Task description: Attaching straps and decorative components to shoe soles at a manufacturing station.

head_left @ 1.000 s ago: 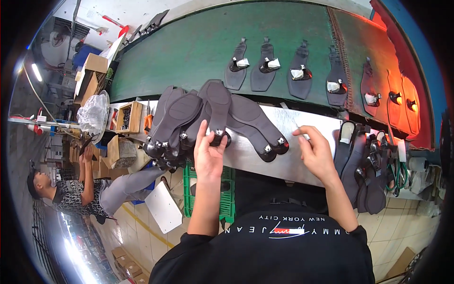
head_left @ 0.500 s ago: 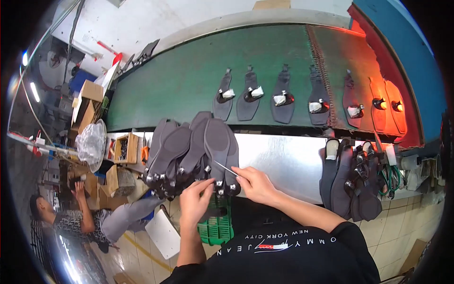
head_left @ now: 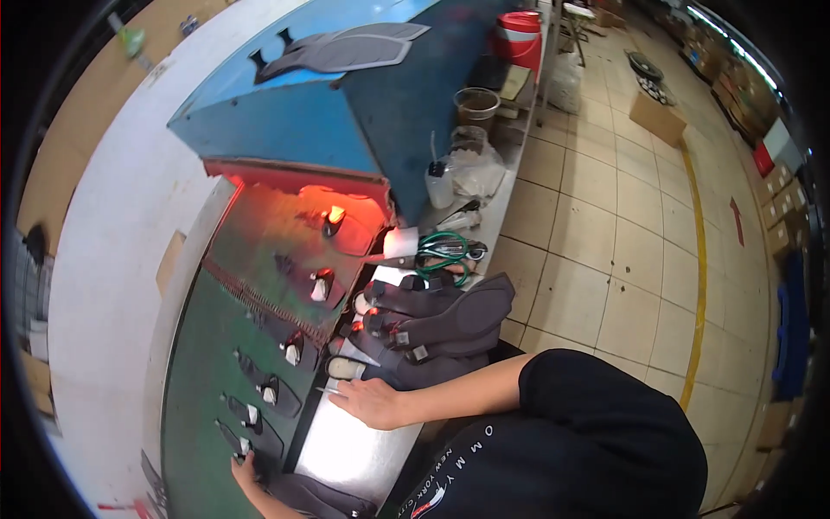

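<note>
My left hand (head_left: 245,471) reaches over the green conveyor belt (head_left: 192,406), its fingers closed at the white-wrapped strap of the nearest dark sandal (head_left: 230,438). Further along the belt lie several more flat sandals with white wrapping, among them one sandal (head_left: 290,381) beside the metal ledge. In my right hand (head_left: 373,403) is a thin metal rod (head_left: 326,390), its tip pointing toward the belt. That hand is just above the shiny metal ledge (head_left: 337,445), close to a pile of dark sandals (head_left: 462,316). More dark sandals (head_left: 316,497) lie beside my left forearm.
A blue machine housing (head_left: 277,130) spans the belt's far end, glowing red underneath, with dark soles (head_left: 354,50) on top. Beyond the sandal pile are a green cord (head_left: 445,251), a white roll (head_left: 401,241), a squeeze bottle (head_left: 439,188), a plastic cup (head_left: 477,102) and a red bucket (head_left: 519,41).
The view has swung to the right. My left hand has left the sandal pile and reached a sandal on the belt. My right hand keeps the rod and is now over the ledge.
</note>
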Motion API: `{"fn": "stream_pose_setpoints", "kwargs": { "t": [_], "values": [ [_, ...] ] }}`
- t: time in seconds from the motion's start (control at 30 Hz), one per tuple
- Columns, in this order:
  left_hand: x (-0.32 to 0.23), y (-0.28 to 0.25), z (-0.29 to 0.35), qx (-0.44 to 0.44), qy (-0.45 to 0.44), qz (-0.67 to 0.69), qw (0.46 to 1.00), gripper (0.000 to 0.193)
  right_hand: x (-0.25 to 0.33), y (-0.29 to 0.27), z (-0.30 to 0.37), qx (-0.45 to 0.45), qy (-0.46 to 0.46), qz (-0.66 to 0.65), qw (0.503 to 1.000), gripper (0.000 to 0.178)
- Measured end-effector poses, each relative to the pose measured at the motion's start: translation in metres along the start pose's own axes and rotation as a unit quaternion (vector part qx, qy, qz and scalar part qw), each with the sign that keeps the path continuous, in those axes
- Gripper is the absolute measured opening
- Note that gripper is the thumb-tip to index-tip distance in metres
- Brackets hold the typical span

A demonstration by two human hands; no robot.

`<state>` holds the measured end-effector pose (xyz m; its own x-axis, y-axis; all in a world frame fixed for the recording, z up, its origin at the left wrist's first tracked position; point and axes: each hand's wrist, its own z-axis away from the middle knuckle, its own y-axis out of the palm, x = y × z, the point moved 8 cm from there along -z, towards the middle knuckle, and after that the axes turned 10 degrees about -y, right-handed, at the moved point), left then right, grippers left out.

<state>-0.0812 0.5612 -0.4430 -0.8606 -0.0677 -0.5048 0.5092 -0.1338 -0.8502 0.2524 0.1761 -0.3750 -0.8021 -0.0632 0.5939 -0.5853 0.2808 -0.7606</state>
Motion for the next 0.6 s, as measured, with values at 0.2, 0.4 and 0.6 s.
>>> {"fn": "stream_pose_setpoints", "kwargs": {
  "t": [0.2, 0.4, 0.6],
  "values": [
    [-0.066, 0.023, 0.038, -0.081, 0.047, -0.120, 0.988, 0.047, -0.026, -0.002, 0.019, -0.071, 0.002, 0.044, 0.997, 0.021],
    [-0.075, -0.016, 0.047, -0.175, 0.164, -0.024, 0.970, 0.036, -0.017, 0.000, 0.015, -0.085, -0.050, 0.066, 0.993, 0.021],
    [-0.083, -0.019, 0.014, -0.138, 0.093, 0.086, 0.982, 0.032, -0.016, -0.006, 0.026, -0.062, -0.009, 0.067, 0.996, 0.030]
  ]
}}
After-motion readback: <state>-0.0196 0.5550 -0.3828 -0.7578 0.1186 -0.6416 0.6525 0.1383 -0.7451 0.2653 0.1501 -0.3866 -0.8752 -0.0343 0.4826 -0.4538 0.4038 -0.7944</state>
